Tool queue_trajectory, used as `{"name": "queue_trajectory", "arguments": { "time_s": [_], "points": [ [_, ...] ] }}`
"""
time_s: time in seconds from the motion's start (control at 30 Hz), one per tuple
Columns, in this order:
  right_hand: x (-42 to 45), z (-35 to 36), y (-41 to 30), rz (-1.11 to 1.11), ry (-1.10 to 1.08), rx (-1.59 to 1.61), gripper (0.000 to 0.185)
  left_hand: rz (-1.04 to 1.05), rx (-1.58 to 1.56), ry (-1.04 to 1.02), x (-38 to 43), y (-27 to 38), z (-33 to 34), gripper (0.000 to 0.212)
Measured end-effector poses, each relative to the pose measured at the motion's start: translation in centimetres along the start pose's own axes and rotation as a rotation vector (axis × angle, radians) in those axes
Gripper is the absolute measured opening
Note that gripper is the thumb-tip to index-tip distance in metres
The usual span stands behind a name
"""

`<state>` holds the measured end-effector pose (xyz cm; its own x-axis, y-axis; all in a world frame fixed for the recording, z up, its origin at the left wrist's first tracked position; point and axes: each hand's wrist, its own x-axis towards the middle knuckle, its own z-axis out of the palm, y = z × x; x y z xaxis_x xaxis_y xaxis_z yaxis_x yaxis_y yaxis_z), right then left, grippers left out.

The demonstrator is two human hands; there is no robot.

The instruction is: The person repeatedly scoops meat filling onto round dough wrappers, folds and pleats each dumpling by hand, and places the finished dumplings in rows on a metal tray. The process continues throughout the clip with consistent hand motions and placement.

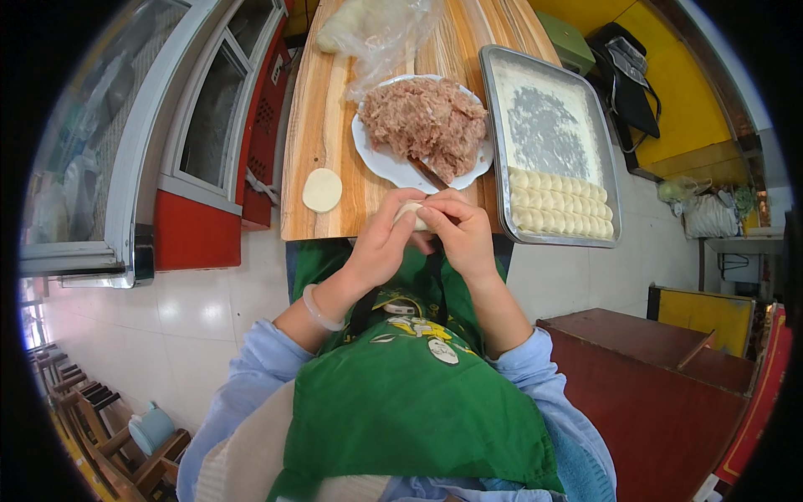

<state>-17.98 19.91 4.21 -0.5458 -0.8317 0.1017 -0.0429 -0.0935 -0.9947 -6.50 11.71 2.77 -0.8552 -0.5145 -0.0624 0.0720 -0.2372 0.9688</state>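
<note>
My left hand [384,233] and my right hand [463,233] meet at the table's near edge, both gripping a folded dumpling [411,215] between thumbs and fingers. Most of that dumpling is hidden by the fingers. Just beyond them, a white plate [370,147] bears a large mound of minced meat filling [426,119], with a brown flat utensil handle [430,172] sticking out towards me. One round dough wrapper [322,190] lies flat to the left. On the right, a floured metal tray [546,113] holds several rows of finished dumplings [560,204] at its near end.
Dough in a clear plastic bag [376,31] lies at the far end of the wood-grain table [313,125]. The tray overhangs the table's right edge. A red and glass cabinet [197,229] stands left, a dark red wooden cabinet [627,376] at lower right.
</note>
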Motion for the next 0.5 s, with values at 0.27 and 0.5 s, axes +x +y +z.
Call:
{"name": "queue_trajectory", "arguments": {
  "time_s": [0.27,0.5],
  "points": [
    [-1.0,0.7,-0.5,0.165,0.010,0.102,0.014,0.051,-0.276,0.053,0.6,-1.4,0.1,0.032],
    [-0.5,0.7,-0.5,0.284,0.026,0.164,0.012,0.028,-0.266,-0.051,0.5,-1.7,-0.5,0.051]
  ]
}}
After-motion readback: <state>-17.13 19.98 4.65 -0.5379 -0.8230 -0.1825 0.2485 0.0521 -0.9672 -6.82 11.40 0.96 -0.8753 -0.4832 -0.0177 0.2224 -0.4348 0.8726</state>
